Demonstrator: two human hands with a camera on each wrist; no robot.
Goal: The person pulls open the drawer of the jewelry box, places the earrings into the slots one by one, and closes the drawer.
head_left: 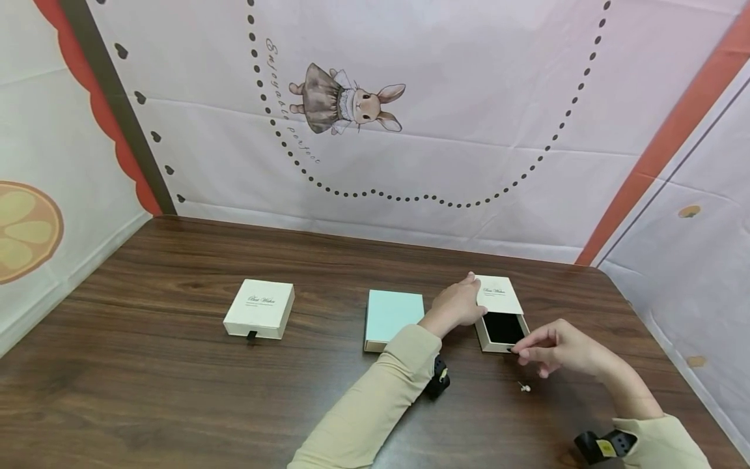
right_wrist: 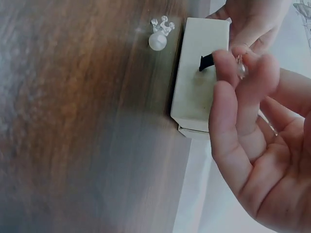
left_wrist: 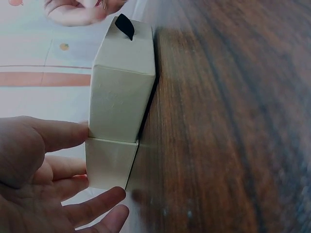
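A small cream drawer box [head_left: 498,296] stands at the right of the table, its drawer [head_left: 486,339] pulled partway out and showing a black lining. My left hand [head_left: 457,305] holds the box's sleeve at its left side and back. In front of the drawer, my right hand [head_left: 559,350] pinches a small earring [right_wrist: 241,68] with a clear stone, mostly hidden by the fingertips. These fingers overlap the drawer's black ribbon tab [right_wrist: 207,62] in the right wrist view. A pearl earring [right_wrist: 158,41] with clear stones lies on the wood before the box.
Left of the held box sits a pale turquoise-topped box [head_left: 394,316], partly behind my left forearm. Farther left is a closed cream box [head_left: 260,306] with a black tab. A printed cloth [head_left: 469,117] hangs behind the brown table [head_left: 146,365].
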